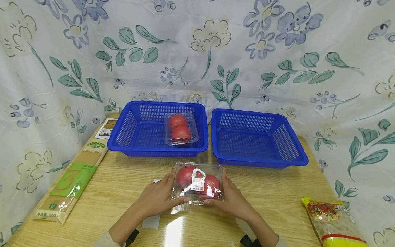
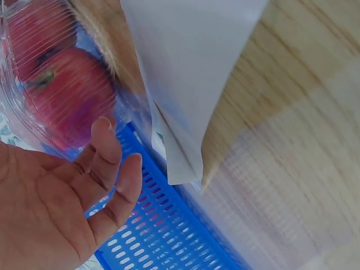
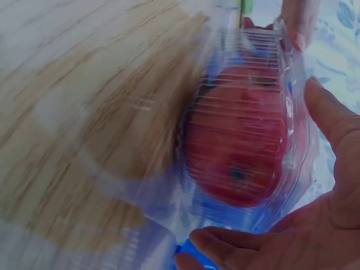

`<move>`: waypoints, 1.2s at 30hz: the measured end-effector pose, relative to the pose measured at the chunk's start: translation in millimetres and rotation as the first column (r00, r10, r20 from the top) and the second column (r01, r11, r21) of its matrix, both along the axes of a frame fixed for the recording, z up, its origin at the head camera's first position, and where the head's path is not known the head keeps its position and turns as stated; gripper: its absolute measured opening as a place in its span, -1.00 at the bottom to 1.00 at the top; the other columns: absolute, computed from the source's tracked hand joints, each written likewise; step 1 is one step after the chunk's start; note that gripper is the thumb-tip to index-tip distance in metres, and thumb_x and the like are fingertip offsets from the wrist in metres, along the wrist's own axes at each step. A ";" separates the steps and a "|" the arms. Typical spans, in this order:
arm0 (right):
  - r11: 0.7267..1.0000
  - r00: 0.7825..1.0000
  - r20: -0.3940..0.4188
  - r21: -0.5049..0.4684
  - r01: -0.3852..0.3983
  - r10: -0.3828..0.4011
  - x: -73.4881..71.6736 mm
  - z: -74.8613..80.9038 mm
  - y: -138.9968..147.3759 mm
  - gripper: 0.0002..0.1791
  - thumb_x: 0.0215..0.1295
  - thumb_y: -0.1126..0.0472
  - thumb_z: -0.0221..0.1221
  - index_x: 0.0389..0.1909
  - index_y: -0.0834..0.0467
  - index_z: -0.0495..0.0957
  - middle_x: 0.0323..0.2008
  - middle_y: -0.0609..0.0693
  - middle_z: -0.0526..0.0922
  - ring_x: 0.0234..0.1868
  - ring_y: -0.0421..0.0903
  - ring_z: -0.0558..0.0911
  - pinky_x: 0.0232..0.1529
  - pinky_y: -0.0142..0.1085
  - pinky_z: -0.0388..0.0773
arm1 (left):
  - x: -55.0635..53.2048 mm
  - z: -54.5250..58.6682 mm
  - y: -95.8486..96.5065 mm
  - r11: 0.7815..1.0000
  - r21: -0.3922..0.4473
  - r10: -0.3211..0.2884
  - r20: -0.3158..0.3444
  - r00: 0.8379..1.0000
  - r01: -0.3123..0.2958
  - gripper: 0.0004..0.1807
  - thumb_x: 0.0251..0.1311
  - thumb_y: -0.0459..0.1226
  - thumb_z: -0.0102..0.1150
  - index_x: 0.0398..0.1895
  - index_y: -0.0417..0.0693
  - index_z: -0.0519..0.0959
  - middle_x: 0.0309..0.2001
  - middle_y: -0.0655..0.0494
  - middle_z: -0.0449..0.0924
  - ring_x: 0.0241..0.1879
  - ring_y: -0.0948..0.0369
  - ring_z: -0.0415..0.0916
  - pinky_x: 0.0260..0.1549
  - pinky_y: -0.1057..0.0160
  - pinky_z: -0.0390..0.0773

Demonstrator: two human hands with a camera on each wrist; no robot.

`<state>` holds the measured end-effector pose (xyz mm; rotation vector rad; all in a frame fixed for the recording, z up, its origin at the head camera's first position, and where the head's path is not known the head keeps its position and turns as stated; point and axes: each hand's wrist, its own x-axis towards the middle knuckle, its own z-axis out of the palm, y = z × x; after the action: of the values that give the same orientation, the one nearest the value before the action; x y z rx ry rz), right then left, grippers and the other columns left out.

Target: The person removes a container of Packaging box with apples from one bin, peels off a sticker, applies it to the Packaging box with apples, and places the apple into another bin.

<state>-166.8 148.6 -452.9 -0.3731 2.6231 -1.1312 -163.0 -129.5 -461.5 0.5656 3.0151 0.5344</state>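
A clear plastic clamshell box of red tomatoes, with a white label on its lid, is held between both hands in front of the baskets. My left hand grips its left side, thumb along the near edge. The right hand grips the opposite side in the same way. In the left wrist view, some fingers of the left hand stand loosely bent beside the box. In the right wrist view, the right hand's thumb and fingers spread around the box end.
Behind stand two blue baskets: the left basket holds another box of tomatoes, beside the right basket. A noodle pack lies at left, a yellow-topped food bag at right. White paper lies by the left forearm.
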 end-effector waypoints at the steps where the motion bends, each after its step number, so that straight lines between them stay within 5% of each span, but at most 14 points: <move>1: 1.000 1.000 0.003 0.001 -0.002 0.002 -0.3 -0.4 0.8 0.40 0.05 -0.29 0.39 0.58 0.21 -0.37 0.51 0.36 0.03 0.50 0.39 0.05 0.30 0.49 -0.05 | -0.1 0.2 0.0 1.000 0.005 0.001 0.005 1.000 -0.001 0.23 0.11 0.49 -0.03 0.57 -0.23 -0.01 0.24 -0.24 0.51 0.01 -0.12 0.64 -0.06 -0.13 0.58; 8: 0.992 0.998 0.047 -0.118 -0.037 0.042 -2.1 -3.7 3.5 0.41 0.09 -0.15 0.42 0.56 0.20 -0.47 0.51 0.36 0.01 0.50 0.33 0.07 0.39 0.29 0.08 | 1.5 2.0 0.3 0.998 0.068 -0.004 0.079 0.997 -0.001 0.24 0.13 0.42 0.05 0.59 -0.21 -0.13 0.14 -0.26 0.59 -0.02 -0.16 0.65 -0.06 -0.15 0.58; 15: 0.968 0.992 0.115 -0.248 -0.022 0.052 0.2 -6.0 1.3 0.41 0.13 -0.02 0.43 0.55 0.18 -0.55 0.47 0.36 0.16 0.49 0.26 0.14 0.45 0.17 0.05 | 4.1 3.9 0.3 0.978 0.210 -0.026 0.224 0.974 -0.022 0.26 0.16 0.34 0.14 0.60 -0.14 -0.33 0.12 -0.24 0.61 -0.05 -0.17 0.66 0.01 -0.21 0.54; 36: 0.923 0.991 0.125 -0.377 0.081 -0.036 6.8 -16.3 -6.0 0.43 0.05 0.09 0.49 0.57 0.13 -0.51 0.49 0.41 0.02 0.48 0.32 0.14 0.44 0.20 -0.01 | 5.9 -5.3 2.1 0.961 0.274 -0.036 0.232 0.972 -0.030 0.25 0.19 0.31 0.15 0.60 -0.08 -0.39 0.36 -0.29 0.35 0.10 -0.23 0.57 0.16 -0.30 0.40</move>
<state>-160.0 142.6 -469.2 -0.2921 2.3197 -1.6382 -157.1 -127.4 -466.8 0.4769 2.7333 0.9594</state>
